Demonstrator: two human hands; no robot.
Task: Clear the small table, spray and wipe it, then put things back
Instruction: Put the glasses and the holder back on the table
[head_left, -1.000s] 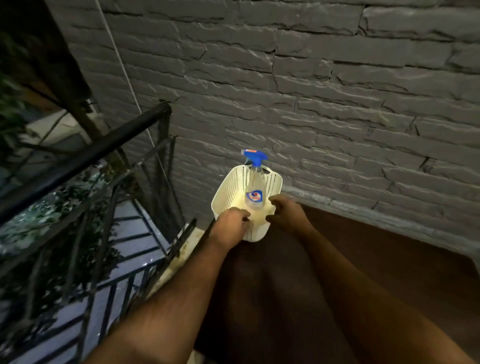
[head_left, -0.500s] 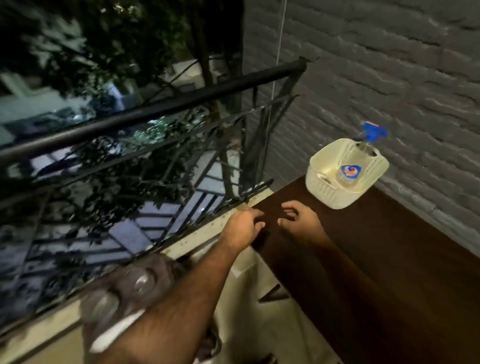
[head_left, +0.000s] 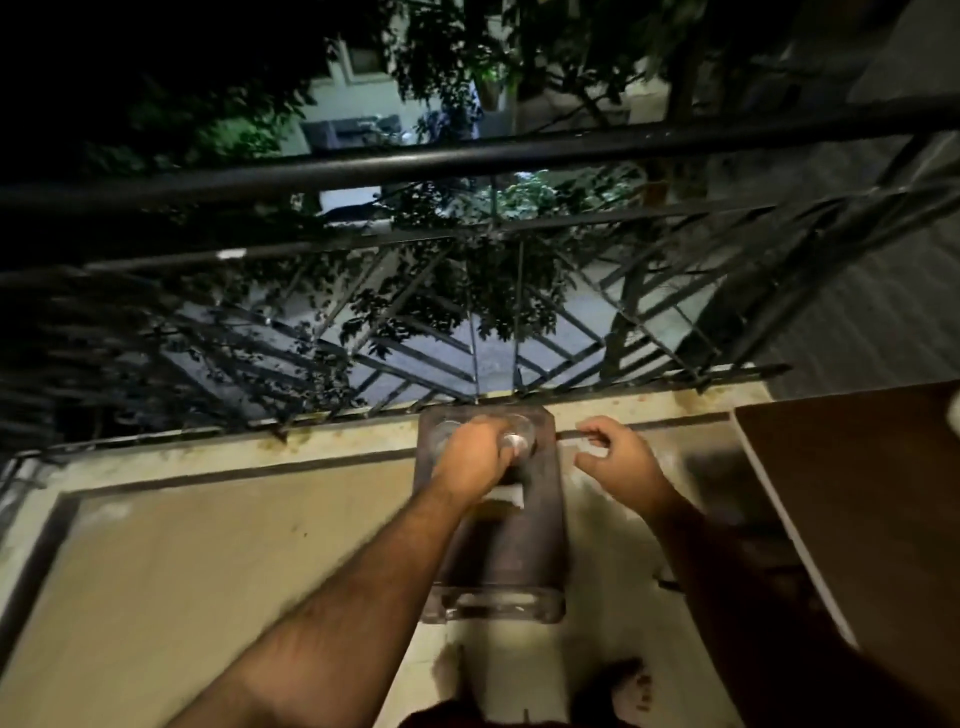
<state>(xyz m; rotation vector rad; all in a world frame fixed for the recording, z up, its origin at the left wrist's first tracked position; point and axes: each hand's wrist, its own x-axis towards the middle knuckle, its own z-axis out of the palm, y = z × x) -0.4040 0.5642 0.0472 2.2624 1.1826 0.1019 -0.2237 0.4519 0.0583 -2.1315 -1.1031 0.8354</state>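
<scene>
Head view, blurred: left hand (head_left: 475, 457) seemingly grasps a glass (head_left: 519, 440); right hand (head_left: 621, 460) loosely curled, empty.

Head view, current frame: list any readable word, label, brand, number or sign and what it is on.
None can be read.
The white patch on the small dark table, below the left hand, is too blurred to show any lettering.
The glass under that hand shows no print.
The right hand, the railing and the floor carry no text.
</scene>
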